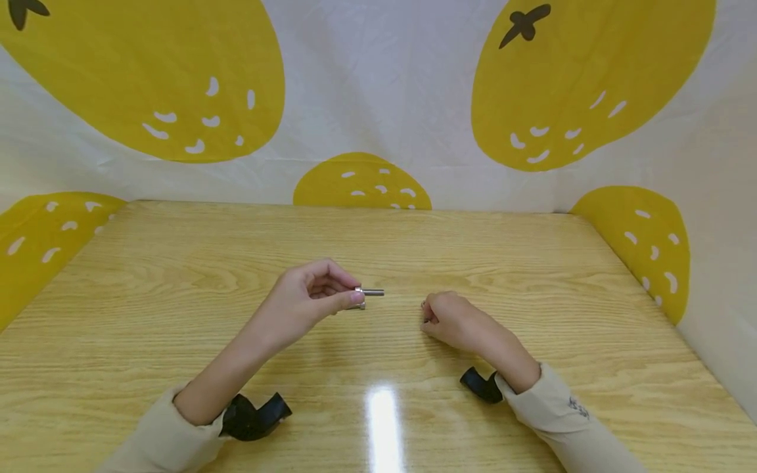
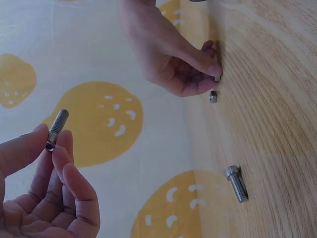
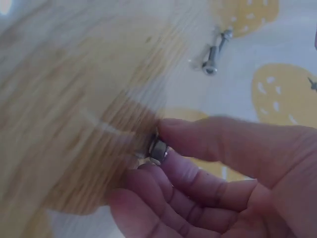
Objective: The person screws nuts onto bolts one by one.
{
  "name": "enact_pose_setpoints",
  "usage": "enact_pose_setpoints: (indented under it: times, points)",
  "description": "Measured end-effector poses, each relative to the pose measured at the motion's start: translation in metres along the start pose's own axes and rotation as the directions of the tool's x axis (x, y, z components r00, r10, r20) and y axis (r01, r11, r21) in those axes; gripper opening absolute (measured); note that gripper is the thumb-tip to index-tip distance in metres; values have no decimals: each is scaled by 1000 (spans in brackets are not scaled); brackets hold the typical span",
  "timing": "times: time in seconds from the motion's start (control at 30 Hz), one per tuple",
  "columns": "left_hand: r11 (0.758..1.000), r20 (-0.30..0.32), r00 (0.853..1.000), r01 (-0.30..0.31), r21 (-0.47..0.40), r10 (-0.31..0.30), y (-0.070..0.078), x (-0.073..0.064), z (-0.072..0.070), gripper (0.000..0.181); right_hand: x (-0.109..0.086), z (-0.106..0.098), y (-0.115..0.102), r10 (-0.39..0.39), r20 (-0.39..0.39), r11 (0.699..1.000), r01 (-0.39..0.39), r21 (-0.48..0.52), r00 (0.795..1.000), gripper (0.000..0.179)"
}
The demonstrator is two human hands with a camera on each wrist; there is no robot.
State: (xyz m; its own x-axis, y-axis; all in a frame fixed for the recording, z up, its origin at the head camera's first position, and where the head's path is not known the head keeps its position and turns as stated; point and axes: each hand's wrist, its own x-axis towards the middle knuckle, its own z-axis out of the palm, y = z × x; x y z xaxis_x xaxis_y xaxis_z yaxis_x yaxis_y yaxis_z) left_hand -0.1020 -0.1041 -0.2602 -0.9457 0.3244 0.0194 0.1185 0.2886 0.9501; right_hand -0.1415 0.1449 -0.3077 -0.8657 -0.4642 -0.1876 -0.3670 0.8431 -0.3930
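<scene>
My left hand [image 1: 296, 299] is raised over the table, its thumb and fingers pinching a silver socket-head bolt [image 2: 58, 123] by the head. The bolt's threaded shank points away from the fingertips. A second socket-head bolt [image 2: 237, 183] lies on the wood; in the head view the left thumb partly covers it. Low at the tabletop, my right hand [image 1: 454, 320] pinches a small metal nut [image 3: 158, 150] between thumb and fingers. Close below those fingertips in the left wrist view, another nut [image 2: 213, 96] sits on the table.
The wood-grain table [image 1: 195, 263] extends under both hands. Behind it hangs a white cloth [image 1: 378, 85] printed with yellow fruit shapes. A black wrist mount [image 1: 254, 417] sticks out at the left cuff and another black mount [image 1: 481, 385] at the right cuff.
</scene>
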Motion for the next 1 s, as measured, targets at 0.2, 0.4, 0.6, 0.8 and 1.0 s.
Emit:
enact_pose_setpoints:
  times: [0.2, 0.4, 0.6, 0.8, 1.0]
  points:
    - [1000, 1, 1000, -2, -25, 2, 0, 0, 1, 22, -5, -9, 0, -32, -28, 995, 34, 94, 999, 4]
    - [999, -9, 1000, 5, -42, -5, 3, -1, 1, 23, -21, -28, -13, -112, -108, 887, 148, 438, 988, 12]
    - [997, -28, 999, -25, -67, 23, 8, -4, 3, 23, -35, -32, -36, -161, -234, 643, 282, 712, 959, 24]
    - [994, -66, 995, -84, -66, 79, 12, -7, 8, 21, -37, -25, -53, -188, -346, 567, 389, 726, 919, 24]
    - [993, -87, 991, -109, -41, 105, 12, -8, 10, 20, -36, -25, -57, -197, -358, 548, 405, 732, 913, 24]
